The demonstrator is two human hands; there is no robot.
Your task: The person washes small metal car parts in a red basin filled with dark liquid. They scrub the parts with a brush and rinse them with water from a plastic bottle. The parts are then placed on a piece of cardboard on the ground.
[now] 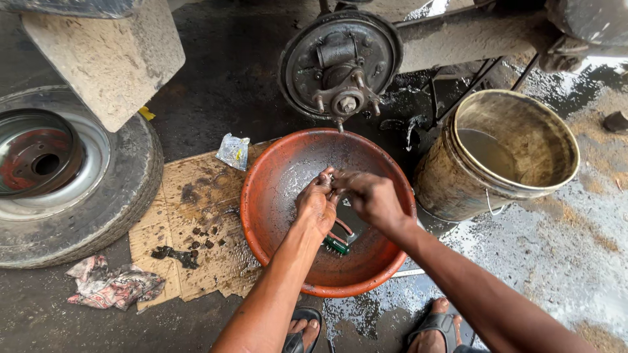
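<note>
A removed wheel (59, 176) lay at the left of the frame, a concrete block (108, 55) above it. Stained cardboard (196, 229) held small dark parts (176, 255); a crumpled rag (111, 285) lay at lower left. A brake backing plate (340, 62) hung at top centre, a dirty bucket (504, 153) at right.

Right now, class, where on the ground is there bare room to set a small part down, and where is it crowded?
Free: the dark floor between the wheel and the brake hub, above the cardboard; also the wet ground right of the bucket. Crowded: the basin, where both hands work over tools, and the cardboard's lower part with small bits and a rag.
</note>
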